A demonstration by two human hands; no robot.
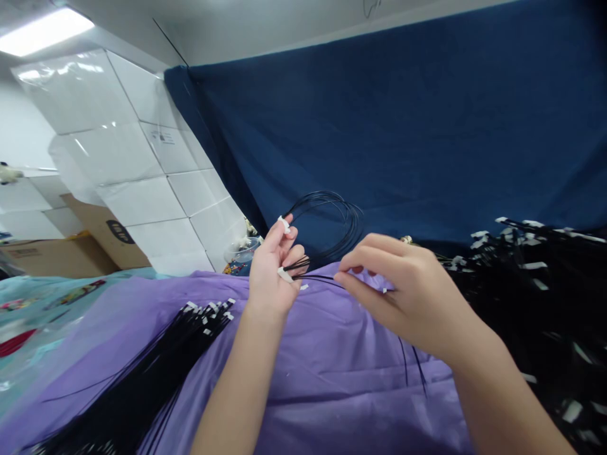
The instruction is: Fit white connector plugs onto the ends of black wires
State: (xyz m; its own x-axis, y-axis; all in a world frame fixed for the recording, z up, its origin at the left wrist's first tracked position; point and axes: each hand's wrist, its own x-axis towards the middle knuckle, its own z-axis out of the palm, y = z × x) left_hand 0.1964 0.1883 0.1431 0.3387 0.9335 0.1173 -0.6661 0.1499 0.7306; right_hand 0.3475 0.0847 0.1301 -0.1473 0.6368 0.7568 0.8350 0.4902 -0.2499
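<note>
My left hand (279, 265), palm up, is closed on a looped bundle of thin black cords (348, 218). White tags show at its fingertips and on its palm (285, 274). The loop arcs out to the right above the purple cloth. My right hand (393, 272) pinches black strands that run across from the left palm. A small white tag (387, 291) shows below its fingers, and loose cord ends (417, 366) hang under that hand.
Many black cords with white tips (137, 385) lie on the purple cloth (332, 354) at left. A large pile of tagged black cords (531, 303) is at right. White boxes (114, 151), a cardboard box (71, 253) and a blue curtain (403, 126) stand behind.
</note>
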